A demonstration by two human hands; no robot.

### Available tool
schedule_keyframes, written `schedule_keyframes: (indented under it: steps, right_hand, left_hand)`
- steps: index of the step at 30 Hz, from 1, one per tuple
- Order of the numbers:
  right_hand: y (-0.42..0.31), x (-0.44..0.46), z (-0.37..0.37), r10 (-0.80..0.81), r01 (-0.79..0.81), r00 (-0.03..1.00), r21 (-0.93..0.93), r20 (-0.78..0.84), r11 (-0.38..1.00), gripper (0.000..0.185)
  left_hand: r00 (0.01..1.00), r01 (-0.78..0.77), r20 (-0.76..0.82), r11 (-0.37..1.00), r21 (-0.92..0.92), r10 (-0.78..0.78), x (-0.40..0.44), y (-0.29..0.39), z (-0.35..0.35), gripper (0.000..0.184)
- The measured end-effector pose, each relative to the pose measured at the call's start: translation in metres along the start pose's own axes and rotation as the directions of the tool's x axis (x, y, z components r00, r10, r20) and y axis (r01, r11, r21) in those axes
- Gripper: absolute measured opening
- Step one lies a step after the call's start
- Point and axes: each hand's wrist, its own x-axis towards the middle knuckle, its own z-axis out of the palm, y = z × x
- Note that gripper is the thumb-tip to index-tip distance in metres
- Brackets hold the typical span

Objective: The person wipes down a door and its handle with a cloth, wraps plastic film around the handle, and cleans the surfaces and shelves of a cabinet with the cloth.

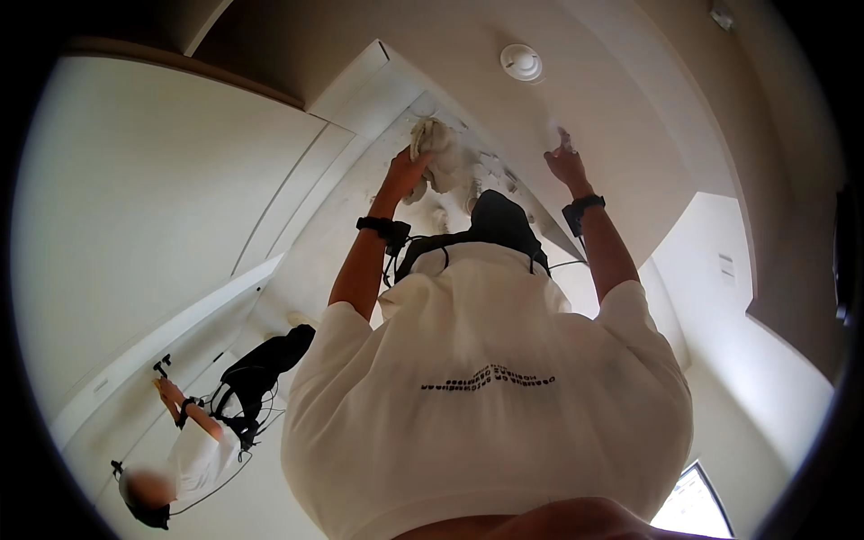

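Observation:
My left hand (407, 171) is closed round a bunched, off-white cloth (434, 148), which hangs in loose folds over the littered floor. Off to the right, my right hand (565, 164) is raised close to a smooth beige surface. One finger points away from me and the others are curled. Something pale and blurred is at its fingertips, too small to make out. Each wrist carries a black strapped device, the left one (385, 230) with a cable and the right one (580, 211) too.
A white round fixture (521, 62) sits on the beige surface ahead. White panels (171, 162) run along the left. Another person (202, 441) in a white shirt stands at the lower left, holding something near a wall. Small pale pieces (490, 171) lie about the floor.

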Motion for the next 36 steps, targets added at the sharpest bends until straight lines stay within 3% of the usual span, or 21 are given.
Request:
schedule_keyframes:
  steps: [2,5,8,11,14,15,16,17,18,19,20,21,24,26,28,32,33,36]
  right_hand:
    - [-0.018,0.020,-0.003,-0.049,0.063,0.994,0.140,-0.098,0.988,0.083]
    - [-0.041,0.048,-0.020,-0.101,0.147,0.949,0.135,-0.300,0.980,0.083]
    - [-0.054,0.104,-0.023,-0.163,0.210,0.916,0.093,-0.367,0.973,0.079]
    - [-0.063,0.177,-0.024,-0.377,0.439,0.786,0.015,-0.489,0.898,0.080]
    - [-0.050,0.238,-0.010,-0.414,0.428,0.821,-0.057,-0.393,0.902,0.082]
    - [-0.057,0.239,-0.022,-0.445,0.473,0.834,0.007,-0.327,0.881,0.059]
    - [-0.047,0.260,-0.011,-0.426,0.432,0.846,-0.056,-0.320,0.900,0.083]
    - [-0.044,0.269,-0.014,-0.443,0.451,0.849,-0.043,-0.289,0.892,0.084]
    - [-0.044,0.280,-0.010,-0.457,0.469,0.846,-0.027,-0.272,0.883,0.084]
    - [-0.047,0.279,-0.015,-0.444,0.431,0.850,-0.112,-0.284,0.895,0.085]
    - [-0.043,0.276,-0.018,-0.428,0.384,0.853,-0.196,-0.298,0.902,0.086]
    - [-0.027,0.279,-0.005,-0.417,0.370,0.852,-0.200,-0.317,0.907,0.087]
    - [-0.043,0.262,-0.021,-0.337,0.335,0.904,-0.056,-0.263,0.941,0.089]
    - [-0.052,0.253,-0.032,-0.311,0.303,0.916,-0.072,-0.253,0.950,0.090]
    - [-0.057,0.236,-0.032,-0.233,0.226,0.944,-0.056,-0.235,0.973,0.089]
    - [-0.117,0.154,-0.083,-0.259,0.263,0.949,0.000,-0.177,0.965,0.080]
    - [-0.128,0.128,-0.103,-0.348,0.351,0.904,-0.034,-0.247,0.936,0.077]
    - [-0.158,0.051,-0.172,-0.540,0.554,0.724,-0.104,-0.429,0.826,0.072]
  left_hand:
    - [1.000,-0.025,0.011,1.000,-0.014,0.025,-0.004,0.007,-0.001,0.055]
    - [1.000,0.024,0.002,1.000,0.002,-0.024,-0.011,0.023,0.006,0.056]
    - [0.998,0.059,-0.029,0.998,0.003,-0.059,0.004,0.032,0.009,0.054]
    - [0.988,0.112,-0.106,0.993,-0.048,-0.116,0.017,0.044,0.013,0.051]
    - [0.965,0.159,-0.199,0.985,-0.074,-0.171,0.031,0.047,0.017,0.049]
    - [0.958,0.167,-0.223,0.983,-0.073,-0.179,0.036,0.041,0.020,0.049]
    - [0.946,0.212,-0.219,0.967,-0.143,-0.240,0.039,0.033,0.020,0.047]
    - [0.936,0.245,-0.204,0.947,-0.209,-0.287,0.044,0.028,0.018,0.046]
    - [0.930,0.209,-0.272,0.965,-0.160,-0.247,0.048,0.032,0.019,0.045]
    - [0.920,0.203,-0.300,0.961,-0.188,-0.253,0.052,0.014,0.019,0.044]
    - [0.942,0.088,-0.297,0.968,-0.234,-0.157,0.052,0.020,0.020,0.046]
    - [0.937,0.129,-0.290,0.966,-0.226,-0.193,0.052,0.013,0.019,0.049]
    - [0.927,0.241,-0.302,0.970,0.033,-0.220,0.051,0.055,0.014,0.052]
    - [0.949,0.189,-0.250,0.981,-0.037,-0.192,0.066,0.057,0.010,0.052]
    - [0.965,0.175,-0.207,0.984,0.042,-0.163,0.078,0.082,0.003,0.051]
    - [0.994,0.006,-0.112,0.987,0.162,0.013,0.131,0.113,-0.005,0.048]
    - [0.998,0.052,-0.032,0.964,0.262,-0.045,0.145,0.125,-0.009,0.048]
    - [0.991,-0.129,0.084,0.858,0.497,0.101,0.191,0.147,-0.009,0.051]
